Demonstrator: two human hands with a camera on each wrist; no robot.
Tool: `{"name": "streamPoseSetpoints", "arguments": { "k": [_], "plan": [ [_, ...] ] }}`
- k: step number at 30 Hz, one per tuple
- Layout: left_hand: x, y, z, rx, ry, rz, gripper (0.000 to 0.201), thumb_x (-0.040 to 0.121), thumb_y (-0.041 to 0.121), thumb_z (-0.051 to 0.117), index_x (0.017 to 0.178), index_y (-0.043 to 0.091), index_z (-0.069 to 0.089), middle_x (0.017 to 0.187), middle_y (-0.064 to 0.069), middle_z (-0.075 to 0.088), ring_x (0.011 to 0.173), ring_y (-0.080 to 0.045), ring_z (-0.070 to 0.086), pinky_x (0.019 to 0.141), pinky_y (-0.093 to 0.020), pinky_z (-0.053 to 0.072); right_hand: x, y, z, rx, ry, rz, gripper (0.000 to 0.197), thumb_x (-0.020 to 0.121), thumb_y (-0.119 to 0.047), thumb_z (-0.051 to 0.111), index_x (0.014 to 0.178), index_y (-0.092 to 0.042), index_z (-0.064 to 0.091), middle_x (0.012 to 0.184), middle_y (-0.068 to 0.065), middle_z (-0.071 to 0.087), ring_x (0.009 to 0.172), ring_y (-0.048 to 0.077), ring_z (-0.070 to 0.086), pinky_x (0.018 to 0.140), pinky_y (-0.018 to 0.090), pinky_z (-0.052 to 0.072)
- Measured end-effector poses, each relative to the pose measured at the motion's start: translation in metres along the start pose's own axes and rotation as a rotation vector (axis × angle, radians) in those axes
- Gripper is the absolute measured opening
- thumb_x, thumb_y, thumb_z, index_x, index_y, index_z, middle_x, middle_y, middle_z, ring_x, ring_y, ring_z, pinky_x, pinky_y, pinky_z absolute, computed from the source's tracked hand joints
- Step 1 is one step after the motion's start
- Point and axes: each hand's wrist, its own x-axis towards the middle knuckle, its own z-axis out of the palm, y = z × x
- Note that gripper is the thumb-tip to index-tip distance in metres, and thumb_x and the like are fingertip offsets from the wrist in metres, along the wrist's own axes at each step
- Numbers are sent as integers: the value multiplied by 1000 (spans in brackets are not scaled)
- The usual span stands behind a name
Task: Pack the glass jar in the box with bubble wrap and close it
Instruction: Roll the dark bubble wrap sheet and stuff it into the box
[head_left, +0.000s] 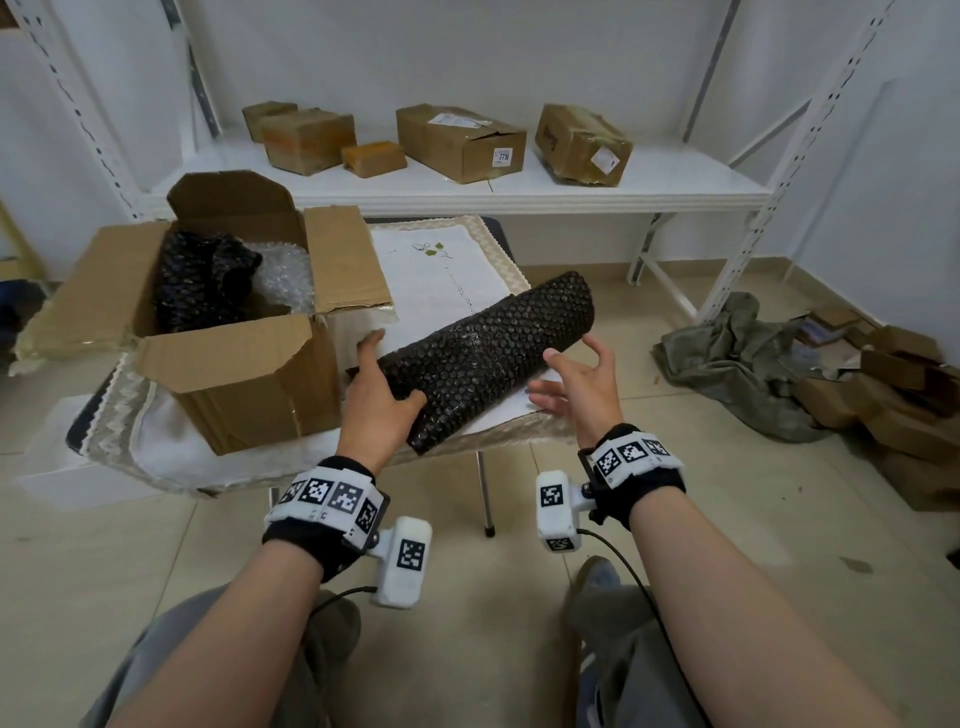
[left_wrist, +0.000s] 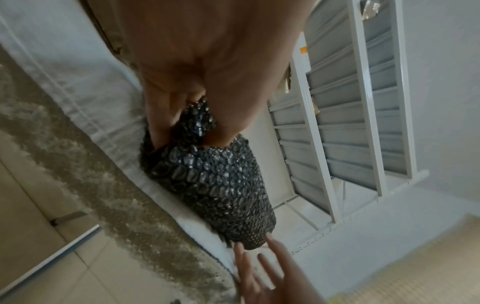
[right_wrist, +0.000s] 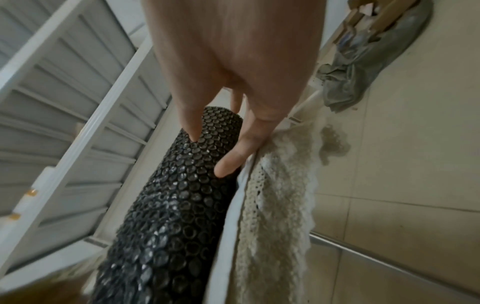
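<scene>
A long roll of black bubble wrap (head_left: 488, 353) lies slantwise on the white tablecloth (head_left: 447, 270). No glass jar shows in any view. My left hand (head_left: 395, 369) grips the roll's near end, the fingers pinching the crumpled wrap (left_wrist: 202, 121) there. My right hand (head_left: 571, 364) hovers with spread, straight fingers at the roll's right side, holding nothing; in the right wrist view its fingers (right_wrist: 233, 156) lie along the roll (right_wrist: 182, 205). The open cardboard box (head_left: 249, 384) stands to the left, with black bubble wrap (head_left: 202, 280) and clear bubble wrap (head_left: 285, 275) inside.
A white metal shelf (head_left: 519, 192) behind the small table carries several cardboard boxes (head_left: 457, 140). On the tiled floor to the right lie a grey cloth (head_left: 737, 358) and a heap of flattened cardboard (head_left: 893, 384). The lace-edged cloth (right_wrist: 275, 195) hangs over the table's front edge.
</scene>
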Motion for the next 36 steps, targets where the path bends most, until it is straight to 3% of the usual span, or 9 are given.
{"name": "streamPoseSetpoints", "arguments": {
  "k": [9,12,15,17,21,26,29,32,36],
  "plan": [
    [3,-8,5,391,-63,289,68,82,5,64,139,35,42,149,-10,32,133,-33,39,109,-46,38,-2,4,12,-86,-59,-39,55,90,-5,65,134,-27,39,122,19,61,67,25,69,68,39,62],
    [2,-8,8,479,-175,280,37,97,36,46,133,38,54,157,-3,30,141,-29,30,116,-47,26,-1,5,17,-89,-65,-18,53,90,-4,66,130,-23,38,125,20,58,64,26,69,65,38,62],
    [1,-11,11,625,-281,229,70,79,76,46,139,39,46,158,1,27,144,-28,24,119,-50,16,0,7,19,-101,-47,-2,49,90,-3,64,127,-20,37,122,23,57,63,27,70,63,37,62],
    [0,-10,12,678,-292,260,77,74,69,60,142,38,43,159,1,26,147,-28,19,120,-51,11,1,8,21,-83,-36,7,48,91,-2,64,126,-18,35,119,25,58,64,28,70,63,37,62],
    [0,-1,10,488,-149,304,52,84,40,59,134,28,58,155,4,37,147,-23,23,121,-47,9,-1,5,24,4,-79,68,50,92,-14,66,132,-11,35,116,24,63,82,33,72,76,38,62],
    [-9,7,15,340,-242,513,55,82,49,53,129,24,63,146,7,50,138,-15,41,118,-44,26,-7,0,33,170,-263,162,54,90,-26,68,137,-9,48,127,17,65,110,30,67,80,41,59],
    [-12,12,17,149,-318,438,51,84,65,51,117,32,71,145,16,49,133,-6,42,114,-40,33,-4,-2,30,180,-230,163,49,91,-15,66,136,-5,50,128,19,64,111,31,66,76,38,59],
    [-5,13,13,-82,-210,312,43,86,60,57,121,34,65,147,14,43,131,-4,41,112,-40,35,0,-4,24,163,-194,195,45,88,-4,63,132,-4,52,126,20,64,114,34,64,91,44,55],
    [4,11,4,-268,-181,6,88,77,51,75,148,25,30,143,1,47,126,-14,49,106,-34,40,-3,-8,20,81,-248,172,44,89,-2,62,131,-6,53,126,18,65,117,34,62,101,48,50]
  ]
}}
